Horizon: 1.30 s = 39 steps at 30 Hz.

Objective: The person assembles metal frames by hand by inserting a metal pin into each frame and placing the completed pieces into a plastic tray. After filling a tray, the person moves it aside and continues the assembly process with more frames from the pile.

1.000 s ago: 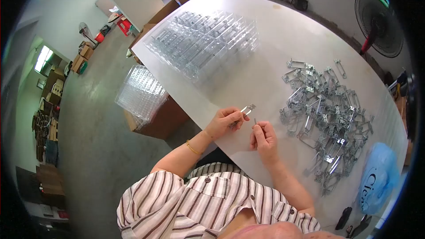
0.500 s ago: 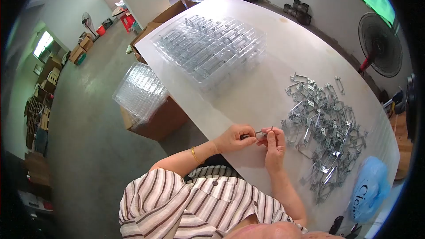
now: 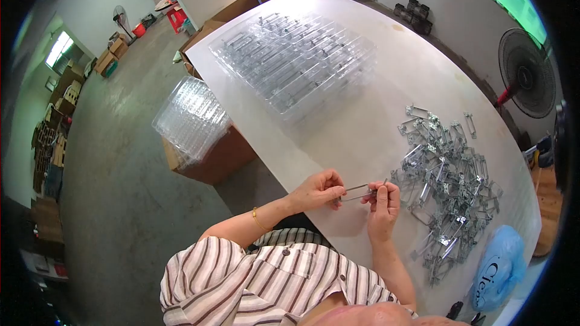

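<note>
My left hand (image 3: 321,191) pinches one end of a thin metal bracket (image 3: 356,192) above the near edge of the table. At its other end, my right hand (image 3: 382,205) grips it between thumb and fingers. Two slim parallel bars show between the hands; the ends are covered by my fingers. To the right of my right hand lies a loose heap of similar metal brackets (image 3: 450,187). Farther off, clear plastic trays (image 3: 284,105) hold rows of such metal pieces.
The white table (image 3: 338,133) has a curved far edge. A blue plastic bag (image 3: 500,265) sits at its right end. Left of the table, a cardboard box (image 3: 211,160) holds stacked clear trays (image 3: 192,119). A fan (image 3: 524,72) stands beyond the right side.
My hands have drawn apart, baring more of the bracket's bars between them. The whole view has shifted slightly.
</note>
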{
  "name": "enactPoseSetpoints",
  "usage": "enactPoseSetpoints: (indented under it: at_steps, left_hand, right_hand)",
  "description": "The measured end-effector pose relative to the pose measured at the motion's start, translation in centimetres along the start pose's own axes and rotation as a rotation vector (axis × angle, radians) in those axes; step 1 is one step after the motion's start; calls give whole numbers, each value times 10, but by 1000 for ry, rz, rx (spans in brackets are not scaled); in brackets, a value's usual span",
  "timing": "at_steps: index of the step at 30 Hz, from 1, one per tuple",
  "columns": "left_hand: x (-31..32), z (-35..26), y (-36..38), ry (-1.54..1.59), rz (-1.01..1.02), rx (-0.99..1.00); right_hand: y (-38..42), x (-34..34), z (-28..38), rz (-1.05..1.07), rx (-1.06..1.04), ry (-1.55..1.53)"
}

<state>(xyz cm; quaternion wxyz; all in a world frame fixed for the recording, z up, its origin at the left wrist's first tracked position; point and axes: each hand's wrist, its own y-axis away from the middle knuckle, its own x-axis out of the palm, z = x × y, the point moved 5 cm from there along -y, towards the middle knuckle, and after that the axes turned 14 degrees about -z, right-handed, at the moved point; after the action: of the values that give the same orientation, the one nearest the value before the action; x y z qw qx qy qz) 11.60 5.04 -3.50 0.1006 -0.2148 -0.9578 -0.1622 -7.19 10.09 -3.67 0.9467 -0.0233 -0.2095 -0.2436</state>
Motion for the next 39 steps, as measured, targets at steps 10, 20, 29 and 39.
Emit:
enactPoseSetpoints:
  at_steps: [10,20,29,39]
  left_hand:
    - [12,-15,0,-74,58,-124]
    - [1,-46,4,-217,9,81]
    - [-3,-210,-6,-774,-445,852]
    - [-47,-260,-147,-1071,-738,896]
  right_hand:
    - [-2,-4,8,-25,-4,-8]
    - [-3,-5,10,-101,-31,-62]
    - [-5,-3,0,25,24,-7]
    - [-6,-2,1,49,12,47]
